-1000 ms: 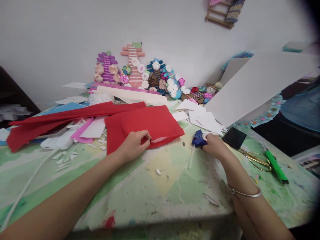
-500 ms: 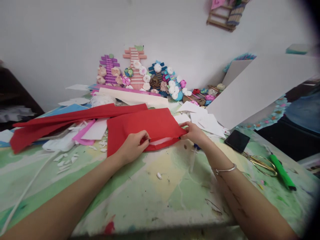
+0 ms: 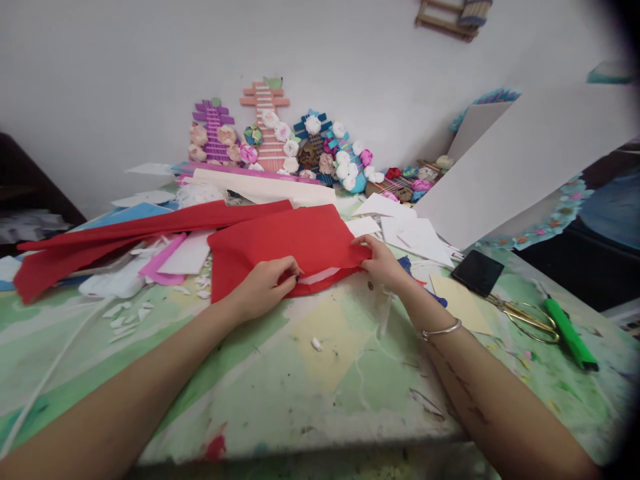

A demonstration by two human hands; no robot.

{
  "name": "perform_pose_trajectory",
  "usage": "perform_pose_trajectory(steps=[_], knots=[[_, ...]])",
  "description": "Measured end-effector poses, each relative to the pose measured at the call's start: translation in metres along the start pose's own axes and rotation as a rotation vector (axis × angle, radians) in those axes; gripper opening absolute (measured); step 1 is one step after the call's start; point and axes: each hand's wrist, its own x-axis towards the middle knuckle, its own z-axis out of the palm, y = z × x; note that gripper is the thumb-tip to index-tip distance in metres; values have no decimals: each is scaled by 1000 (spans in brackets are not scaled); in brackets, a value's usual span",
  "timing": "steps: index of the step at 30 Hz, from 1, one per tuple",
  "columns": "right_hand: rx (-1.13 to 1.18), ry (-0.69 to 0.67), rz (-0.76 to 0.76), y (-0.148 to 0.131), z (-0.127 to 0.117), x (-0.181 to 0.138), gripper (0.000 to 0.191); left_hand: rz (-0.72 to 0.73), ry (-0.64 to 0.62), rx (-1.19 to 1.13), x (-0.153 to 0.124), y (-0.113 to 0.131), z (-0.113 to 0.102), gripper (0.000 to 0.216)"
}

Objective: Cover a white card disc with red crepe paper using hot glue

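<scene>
A folded red paper sheet [image 3: 280, 243] lies on the green painted table [image 3: 325, 373], with a white layer showing at its near edge. My left hand [image 3: 265, 287] pinches that near edge with closed fingers. My right hand [image 3: 383, 263] grips the sheet's right corner, a silver bangle on its wrist. A blue glue gun [image 3: 406, 265] lies just behind my right wrist, mostly hidden.
A long red strip [image 3: 115, 237], pink and white sheets and paper scraps lie at left. Paper flower crafts [image 3: 280, 143] stand against the wall. White cards [image 3: 415, 237], a black phone [image 3: 477, 272], gold scissors [image 3: 527, 315] and a green cutter [image 3: 570, 333] lie at right.
My right hand left the blue glue gun, moved left and took hold of the red sheet's right corner. My left hand kept its pinch on the near edge.
</scene>
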Motion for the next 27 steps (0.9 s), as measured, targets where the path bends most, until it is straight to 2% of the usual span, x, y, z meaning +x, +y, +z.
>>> perform_pose_trajectory(steps=[4,10,12,15,18,22,27], knots=[[8,-9,22,2,2,0,44,45,-20,24,0,-3,1,14],[43,-34,67,-2,-5,0,35,5,-12,16,1,-3,1,14],[28,-107,37,-4,-11,-3,41,3,-10,11,1,-3,1,14],[-19,-232,-22,-7,-16,-8,63,7,-9,10,1,-4,1,14],[-38,-281,-77,-7,-15,-9,71,12,-15,13,2,-5,2,14],[-61,-253,-179,-5,-10,-4,56,47,-45,18,2,-4,2,15],[101,-197,-192,-8,-7,-4,49,49,-58,21,2,-3,1,14]])
